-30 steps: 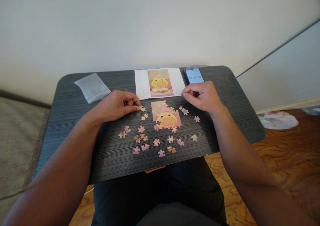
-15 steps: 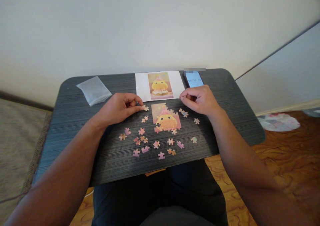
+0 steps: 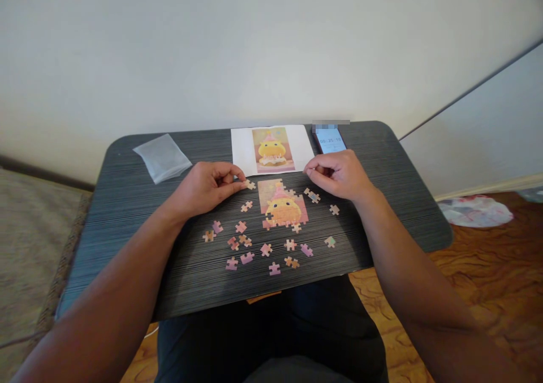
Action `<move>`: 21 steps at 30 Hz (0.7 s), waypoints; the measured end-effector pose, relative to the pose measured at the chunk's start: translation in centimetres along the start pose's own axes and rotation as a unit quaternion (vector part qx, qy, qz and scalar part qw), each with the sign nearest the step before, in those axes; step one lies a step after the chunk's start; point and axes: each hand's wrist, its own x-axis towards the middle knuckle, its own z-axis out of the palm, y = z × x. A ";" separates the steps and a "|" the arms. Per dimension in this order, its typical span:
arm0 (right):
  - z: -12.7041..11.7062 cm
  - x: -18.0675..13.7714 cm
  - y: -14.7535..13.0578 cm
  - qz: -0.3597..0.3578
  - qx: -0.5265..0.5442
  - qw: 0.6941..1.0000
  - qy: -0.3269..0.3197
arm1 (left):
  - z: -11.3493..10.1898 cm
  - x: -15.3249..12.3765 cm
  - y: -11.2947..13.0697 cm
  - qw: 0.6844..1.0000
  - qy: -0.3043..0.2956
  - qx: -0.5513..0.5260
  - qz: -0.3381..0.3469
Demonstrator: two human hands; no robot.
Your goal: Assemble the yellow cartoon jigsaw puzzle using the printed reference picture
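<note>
Thumb and fingers of my left hand (image 3: pixel 212 186) pinch a small pale jigsaw piece (image 3: pixel 250 185), just left of the partly joined puzzle (image 3: pixel 285 205). That puzzle shows a yellow character in a pink hat, with an uneven right and lower edge. My right hand (image 3: pixel 337 172) is closed, its fingertips by the lower right corner of the printed picture sheet (image 3: pixel 242 151); what they hold, if anything, is hidden. Below that hand lie a joined pair of pieces (image 3: pixel 311 195) and a single piece (image 3: pixel 334 209). Several loose pieces (image 3: pixel 266 250) are scattered nearer to me.
A phone (image 3: pixel 331 140) showing a running timer lies behind my right hand. At the back left of the dark table (image 3: pixel 182 287) is a clear plastic bag (image 3: pixel 163 158). A pale wall (image 3: pixel 254 49) stands right behind the table.
The view has tilted slightly, so everything sits a little lower. Both hands keep nearly the same pose, the left still pinching its piece. The phone's timer has advanced.
</note>
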 end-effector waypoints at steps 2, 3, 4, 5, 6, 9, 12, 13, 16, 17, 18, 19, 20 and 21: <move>0.0 0.0 0.0 0.003 -0.003 1.000 -0.003 | 0.0 0.0 0.1 1.000 0.007 -0.001 0.003; 0.0 0.0 0.0 0.003 -0.005 1.000 -0.005 | 0.1 0.0 0.1 1.000 0.010 -0.003 0.004; 0.0 0.0 -0.1 0.002 -0.006 1.000 -0.006 | 0.0 -0.1 0.1 1.000 0.014 -0.005 0.004; 0.0 0.0 -0.1 -0.001 -0.005 1.000 -0.009 | 0.0 -0.1 0.1 1.000 0.015 -0.007 0.004; 0.0 0.0 -0.1 -0.001 -0.005 1.000 -0.007 | 0.0 -0.1 0.1 1.000 0.016 -0.009 0.005; 0.1 -0.1 0.1 0.000 -0.004 1.000 -0.004 | -0.1 -0.2 0.1 1.000 0.014 -0.016 0.006; 0.2 -0.2 0.3 -0.002 -0.004 1.000 -0.003 | -0.1 -0.2 0.1 1.000 0.012 -0.018 0.005; 0.2 -0.2 0.3 -0.003 -0.005 1.000 -0.003 | -0.1 -0.2 0.1 1.000 0.012 -0.017 0.005; 0.2 -0.2 0.3 -0.003 -0.011 1.000 -0.005 | 0.0 -0.1 0.2 1.000 0.013 -0.016 0.006; 0.2 -0.2 0.3 -0.002 -0.012 1.000 -0.006 | 0.0 -0.1 0.2 1.000 0.012 -0.015 0.007; 0.1 -0.2 0.3 -0.001 -0.013 1.000 -0.005 | 0.0 -0.1 0.3 1.000 0.010 -0.013 0.007; 0.1 -0.2 0.3 -0.001 -0.012 1.000 -0.003 | 0.0 -0.1 0.3 1.000 0.008 -0.010 0.007; 0.1 -0.2 0.3 -0.001 -0.012 1.000 -0.002 | 0.0 -0.1 0.3 1.000 0.006 -0.007 0.008; 0.2 -0.2 0.4 -0.002 -0.011 1.000 -0.002 | 0.0 -0.1 0.3 1.000 0.005 -0.005 0.007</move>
